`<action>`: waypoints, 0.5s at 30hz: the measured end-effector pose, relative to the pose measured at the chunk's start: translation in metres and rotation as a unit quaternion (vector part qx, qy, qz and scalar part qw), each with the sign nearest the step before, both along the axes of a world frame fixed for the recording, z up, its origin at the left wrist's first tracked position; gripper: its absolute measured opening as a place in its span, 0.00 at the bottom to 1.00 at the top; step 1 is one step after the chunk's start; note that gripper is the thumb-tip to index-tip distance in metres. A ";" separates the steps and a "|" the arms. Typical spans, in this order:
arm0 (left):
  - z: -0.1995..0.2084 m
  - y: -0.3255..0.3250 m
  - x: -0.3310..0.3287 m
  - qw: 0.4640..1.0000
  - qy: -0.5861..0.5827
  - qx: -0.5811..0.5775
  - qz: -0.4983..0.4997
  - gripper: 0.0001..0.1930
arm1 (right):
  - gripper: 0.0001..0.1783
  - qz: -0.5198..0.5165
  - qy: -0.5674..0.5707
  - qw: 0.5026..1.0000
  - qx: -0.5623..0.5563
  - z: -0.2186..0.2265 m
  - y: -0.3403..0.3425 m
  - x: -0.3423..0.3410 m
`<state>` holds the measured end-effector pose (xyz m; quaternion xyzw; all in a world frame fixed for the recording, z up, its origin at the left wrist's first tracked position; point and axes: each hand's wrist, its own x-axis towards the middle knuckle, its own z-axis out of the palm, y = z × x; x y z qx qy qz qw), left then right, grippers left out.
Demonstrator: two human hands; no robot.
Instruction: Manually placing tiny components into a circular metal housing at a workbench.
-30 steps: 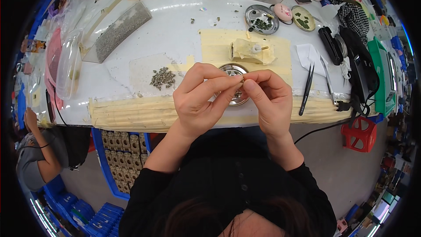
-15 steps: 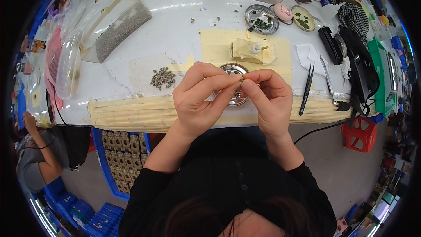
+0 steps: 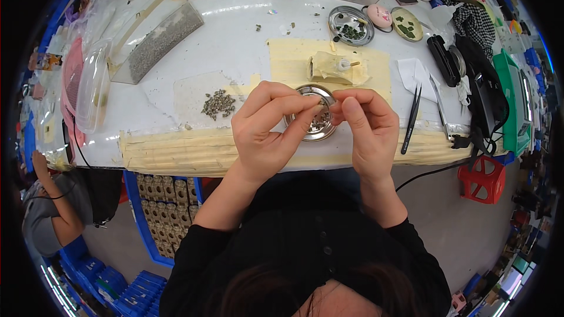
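My left hand (image 3: pixel 264 132) hovers over a round metal dish (image 3: pixel 315 87), thumb and forefinger pinched on a tiny part too small to make out. Close beside it, my right hand (image 3: pixel 374 132) has its thumb and forefinger apart, and nothing shows between them. Small metallic bits lie in the dish, partly hidden by my fingers. To the left, a pile of small metal parts (image 3: pixel 218 104) rests on a clear sheet (image 3: pixel 187 89). Behind the dish stands a tape-wrapped block (image 3: pixel 320 69) with a white knob.
Black tweezers (image 3: pixel 412 120) and a white cloth (image 3: pixel 412 73) lie to the right. Farther back are a dish of dark green pieces (image 3: pixel 351 40) and a clear bin of grey granules (image 3: pixel 164 44). A blue tray (image 3: pixel 154 248) of metal parts sits below the table edge at left.
My right thumb and forefinger have parted and drawn back to the right from my left fingertips. More of the dish shows between my hands. The left hand has hardly moved.
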<state>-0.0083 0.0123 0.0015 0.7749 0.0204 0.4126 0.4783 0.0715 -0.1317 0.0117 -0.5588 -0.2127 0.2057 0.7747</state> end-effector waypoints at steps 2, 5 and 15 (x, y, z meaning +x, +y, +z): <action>0.000 -0.001 0.000 0.999 0.033 -0.019 -0.003 0.10 | 0.08 -0.028 -0.027 0.999 -0.010 -0.001 -0.005 0.007; -0.002 -0.003 0.002 0.995 0.083 -0.055 -0.015 0.08 | 0.08 -0.079 -0.067 0.994 -0.040 -0.004 -0.012 0.011; 0.001 0.006 -0.011 0.974 0.222 0.033 -0.019 0.07 | 0.03 -0.133 -0.258 0.950 -0.116 -0.019 -0.012 0.019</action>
